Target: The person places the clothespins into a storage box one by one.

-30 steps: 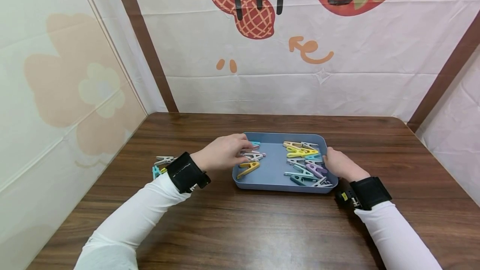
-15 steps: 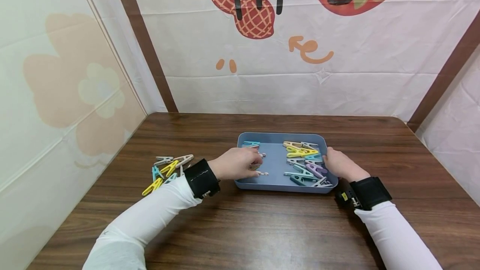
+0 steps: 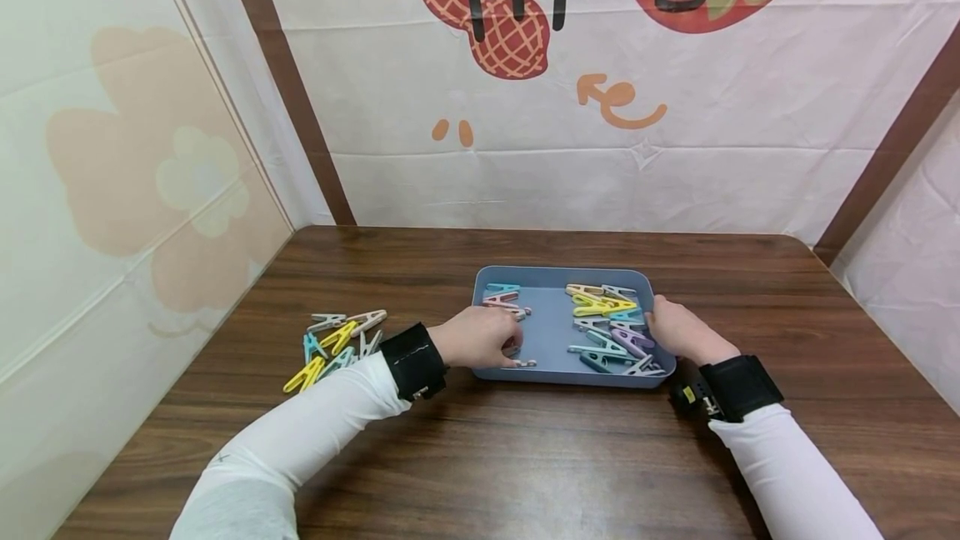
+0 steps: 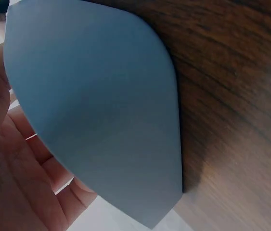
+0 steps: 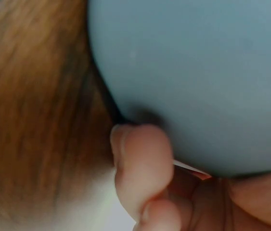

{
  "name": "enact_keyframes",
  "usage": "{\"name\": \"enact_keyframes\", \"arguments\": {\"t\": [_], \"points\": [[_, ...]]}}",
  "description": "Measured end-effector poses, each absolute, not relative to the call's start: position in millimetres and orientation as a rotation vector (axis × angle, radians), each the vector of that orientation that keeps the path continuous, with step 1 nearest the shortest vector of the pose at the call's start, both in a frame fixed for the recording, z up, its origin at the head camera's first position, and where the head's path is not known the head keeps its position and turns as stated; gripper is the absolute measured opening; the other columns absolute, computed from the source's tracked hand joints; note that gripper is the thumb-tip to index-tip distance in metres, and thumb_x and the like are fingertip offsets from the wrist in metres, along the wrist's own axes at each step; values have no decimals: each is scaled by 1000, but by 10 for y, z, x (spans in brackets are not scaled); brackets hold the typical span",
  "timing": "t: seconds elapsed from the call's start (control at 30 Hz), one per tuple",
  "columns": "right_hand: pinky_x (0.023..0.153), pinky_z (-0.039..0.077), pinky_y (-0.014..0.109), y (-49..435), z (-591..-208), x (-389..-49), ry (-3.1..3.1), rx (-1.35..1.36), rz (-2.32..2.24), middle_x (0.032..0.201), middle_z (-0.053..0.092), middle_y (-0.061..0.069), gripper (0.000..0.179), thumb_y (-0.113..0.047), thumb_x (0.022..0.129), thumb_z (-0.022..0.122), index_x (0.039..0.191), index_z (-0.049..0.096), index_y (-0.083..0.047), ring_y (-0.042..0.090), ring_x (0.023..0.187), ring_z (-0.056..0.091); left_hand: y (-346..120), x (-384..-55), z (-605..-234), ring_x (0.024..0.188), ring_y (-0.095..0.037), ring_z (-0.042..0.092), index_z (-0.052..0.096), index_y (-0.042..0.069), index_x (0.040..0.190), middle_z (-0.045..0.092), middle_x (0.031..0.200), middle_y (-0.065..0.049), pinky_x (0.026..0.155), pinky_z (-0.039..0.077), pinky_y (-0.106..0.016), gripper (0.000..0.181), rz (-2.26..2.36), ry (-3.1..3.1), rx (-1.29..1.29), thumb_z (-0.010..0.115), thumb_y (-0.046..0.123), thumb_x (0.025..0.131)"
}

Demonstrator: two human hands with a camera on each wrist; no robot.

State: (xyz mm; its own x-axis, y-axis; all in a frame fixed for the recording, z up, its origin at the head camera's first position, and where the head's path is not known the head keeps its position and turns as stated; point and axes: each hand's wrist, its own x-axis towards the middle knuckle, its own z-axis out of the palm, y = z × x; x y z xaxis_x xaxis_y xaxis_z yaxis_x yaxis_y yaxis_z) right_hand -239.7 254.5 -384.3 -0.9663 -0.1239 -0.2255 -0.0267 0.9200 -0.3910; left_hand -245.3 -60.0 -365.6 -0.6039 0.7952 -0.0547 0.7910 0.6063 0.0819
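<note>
A blue-grey tray (image 3: pixel 558 373) stands on the table. My left hand (image 3: pixel 480 338) reaches over its left rim, fingers curled down inside. At the thumb, the pale end of a clothespin (image 3: pixel 525 363) sticks out; most of it is hidden under the hand. In the left wrist view, the tray wall (image 4: pixel 111 106) covers the fingertips. My right hand (image 3: pixel 686 332) grips the tray's right rim; the right wrist view shows fingers (image 5: pixel 147 154) against the outer wall. Beyond my left hand lie a blue clothespin (image 3: pixel 502 287) and pinkish ones (image 3: pixel 501 300).
Clothespins in several colours, among them a yellow one (image 3: pixel 603 305) and a purple one (image 3: pixel 632 342), lie along the tray's right side. Left of the tray, a loose pile of clothespins (image 3: pixel 337 344) lies on the brown table (image 3: pixel 525 457), beside my left forearm.
My left hand has moved toward the tray's near left corner, and the pale clothespin end at its thumb has shifted nearer with it. More of the pile shows. The right hand stays put.
</note>
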Motion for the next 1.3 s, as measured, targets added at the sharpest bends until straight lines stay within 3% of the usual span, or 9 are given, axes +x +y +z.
{"name": "enact_keyframes", "arguments": {"t": [0.33,0.67,0.83,1.07,1.3], "points": [[57,45,34,2535,-3844,-2407,2833,-106,-561,94,51,23,43,-10,104,38,130,29,23,28,78,56,-635,-2442,-3653,69,-10,47,71,15,81,50,70,7,57,36,-25,18,-27,2807,1377,80,30,80],[58,46,36,2534,-3845,-2407,2849,-120,-544,92,52,24,42,-9,103,38,128,30,24,29,78,57,-659,-2453,-3665,66,-9,45,67,16,75,44,64,8,55,35,-24,23,-67,2825,1381,82,32,78],[60,46,36,2542,-3843,-2412,2845,-115,-548,93,52,25,42,-9,103,38,128,29,24,30,79,56,-696,-2466,-3658,71,-10,47,68,16,81,47,69,6,56,35,-24,20,-30,2813,1408,81,31,79],[58,46,35,2548,-3852,-2416,2831,-95,-571,94,52,24,41,-9,103,38,129,30,23,29,79,56,-852,-2466,-3564,81,-9,50,71,15,107,61,90,4,62,42,-24,29,216,2865,1360,71,36,89],[62,46,37,2545,-3839,-2425,2816,-99,-558,96,52,26,43,-10,104,38,129,28,24,31,83,56,-1231,-2502,-3400,74,-10,51,71,12,108,58,84,5,60,43,-27,28,403,3008,1160,68,34,92]]}}
